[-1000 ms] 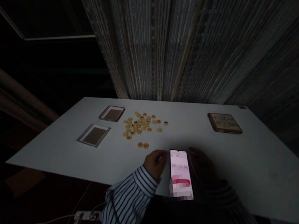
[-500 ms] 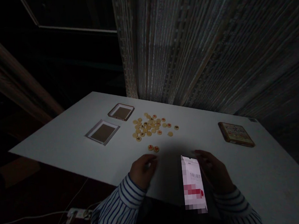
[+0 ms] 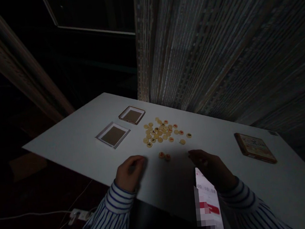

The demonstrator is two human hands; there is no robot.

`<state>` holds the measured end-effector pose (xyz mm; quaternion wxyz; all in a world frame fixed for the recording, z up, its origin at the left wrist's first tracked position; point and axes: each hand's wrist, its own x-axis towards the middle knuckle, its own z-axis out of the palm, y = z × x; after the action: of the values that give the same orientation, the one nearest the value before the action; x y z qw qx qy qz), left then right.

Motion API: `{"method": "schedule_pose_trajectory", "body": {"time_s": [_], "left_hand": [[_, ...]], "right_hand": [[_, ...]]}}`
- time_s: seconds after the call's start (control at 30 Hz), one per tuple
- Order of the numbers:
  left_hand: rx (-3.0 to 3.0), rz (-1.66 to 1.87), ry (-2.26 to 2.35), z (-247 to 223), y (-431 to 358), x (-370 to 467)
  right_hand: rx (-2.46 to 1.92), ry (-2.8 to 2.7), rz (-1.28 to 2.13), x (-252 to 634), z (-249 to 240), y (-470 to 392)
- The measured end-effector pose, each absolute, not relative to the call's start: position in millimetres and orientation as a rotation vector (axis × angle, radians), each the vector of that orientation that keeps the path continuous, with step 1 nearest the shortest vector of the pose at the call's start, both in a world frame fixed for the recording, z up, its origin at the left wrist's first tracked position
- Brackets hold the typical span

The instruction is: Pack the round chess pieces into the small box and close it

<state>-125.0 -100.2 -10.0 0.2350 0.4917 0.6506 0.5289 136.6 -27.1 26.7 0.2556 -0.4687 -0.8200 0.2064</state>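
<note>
My left hand (image 3: 130, 171) is over the table's near edge, its thumb and fingers pinched together; whether anything small is between them is hidden. My right hand (image 3: 209, 166) is curled above the lit phone (image 3: 209, 204), its fingertips close together, and what they may hold cannot be made out. Two round pieces with red marks (image 3: 164, 156) lie side by side between the hands, touching neither. Beyond them spreads a loose cluster of round wooden pieces (image 3: 159, 132), some plain side up, others with red or dark characters.
On the white table (image 3: 71, 136), two open shallow trays stand at the left, one pale-rimmed (image 3: 113, 134) and one brown-rimmed (image 3: 132, 115). A flat patterned box (image 3: 255, 147) lies at the right. Curtains (image 3: 184, 47) hang behind; a power strip (image 3: 81, 214) is below left.
My left hand has moved left, away from the two red-marked pieces. My right hand has shifted slightly left relative to the phone. The view has turned a little, and the phone display has changed.
</note>
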Motion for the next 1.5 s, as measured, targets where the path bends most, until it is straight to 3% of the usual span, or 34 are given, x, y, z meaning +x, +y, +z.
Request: {"method": "schedule_pose_trajectory", "body": {"time_s": [0.43,0.87,1.5], "left_hand": [[1.218,1.538,1.886,-14,-107,-165],[0.870,1.838,1.950,-8,-108,-203],[0.768,1.673,2.326,-18,-80,-266]], "right_hand": [[-1.087,-2.465,0.629,67,33,-9],[-1.087,-2.706,0.701,-17,37,2],[-1.293,-2.502,1.072,-96,11,9]]}}
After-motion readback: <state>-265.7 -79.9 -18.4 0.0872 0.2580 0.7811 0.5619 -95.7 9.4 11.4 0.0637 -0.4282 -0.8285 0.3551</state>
